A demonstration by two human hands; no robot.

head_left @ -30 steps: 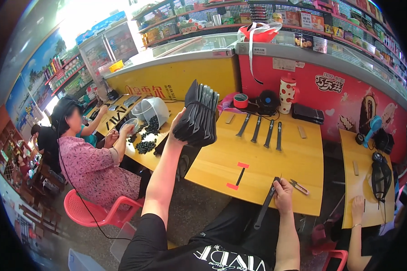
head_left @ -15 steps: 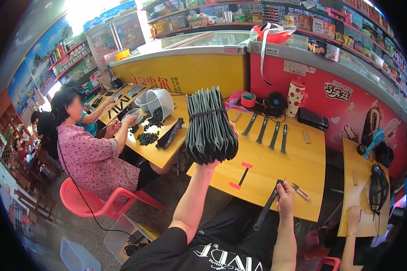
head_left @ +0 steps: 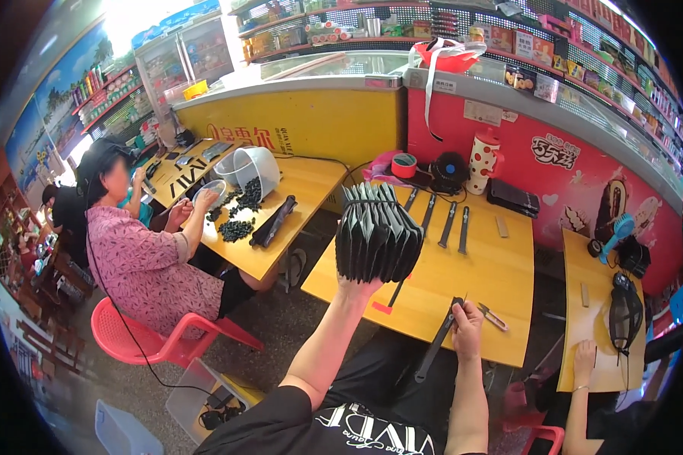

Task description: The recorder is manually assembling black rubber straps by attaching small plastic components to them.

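My left hand is closed under a thick bundle of flat black pieces, lifted above the yellow table. A dark band goes around the bundle, and most of my fingers are hidden by it. At the table's near edge my right hand pinches a long black strap, whose lower end hangs over my lap. Right beside that hand lies a small cutter-like tool. Several similar black straps lie in a row toward the back. A red tape mark shows below the bundle.
Behind the straps stand a red tape roll, a small black fan and a dotted tumbler. At left, a co-worker sits by a tipped white bucket and small black parts. Another person's hand rests on the right table.
My left hand has lowered the bundle and shifted it right, and its top now leans away, covering part of the tape marks and straps. The right hand still holds the strap; the view has shifted slightly.
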